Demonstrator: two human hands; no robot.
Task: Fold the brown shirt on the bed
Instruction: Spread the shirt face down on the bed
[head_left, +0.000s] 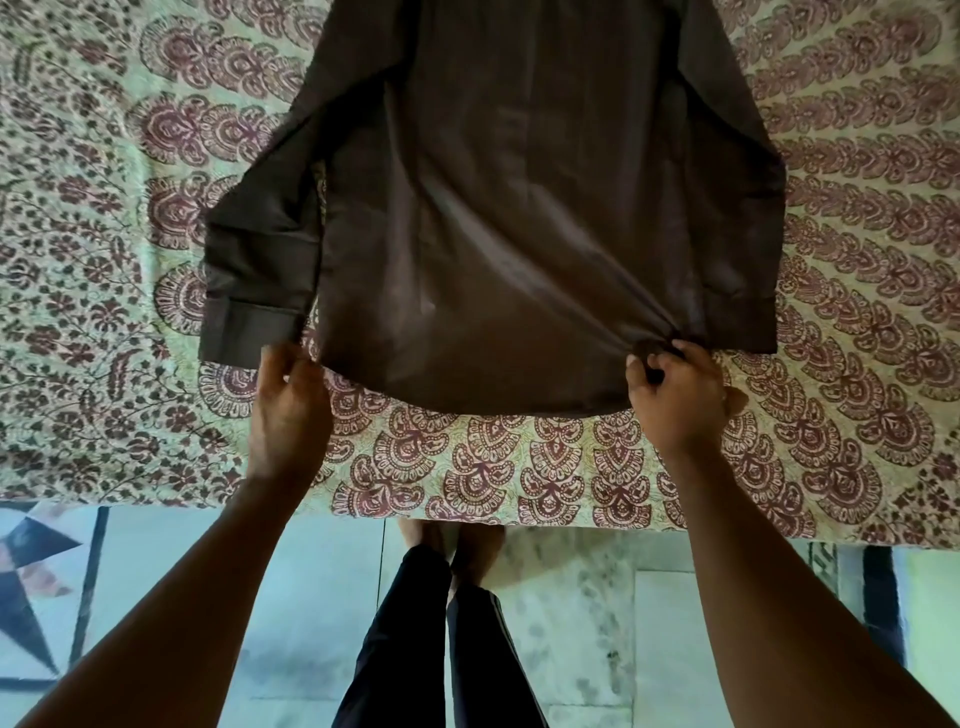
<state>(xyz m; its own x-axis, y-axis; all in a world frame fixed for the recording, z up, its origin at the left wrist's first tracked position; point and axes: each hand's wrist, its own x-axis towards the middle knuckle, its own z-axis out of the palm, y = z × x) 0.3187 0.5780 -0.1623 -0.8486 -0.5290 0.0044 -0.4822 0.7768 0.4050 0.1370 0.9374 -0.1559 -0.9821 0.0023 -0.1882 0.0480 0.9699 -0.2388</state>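
The brown shirt (498, 218) lies spread back-up on the bed (104, 260), hem toward me, its upper part cut off by the frame's top. Both long sleeves run down along the body; the left cuff (249, 332) lies flat by the hem. My left hand (288, 405) pinches the hem's left corner. At the hem's right corner my right hand (675, 395) grips a bunched bit of fabric, and creases fan out from it across the cloth.
A patterned green and maroon bedspread (519, 467) covers the bed, whose near edge (467, 519) runs across the frame. Below it are a tiled floor (208, 597), and my legs and bare feet (452, 597) close against the bed.
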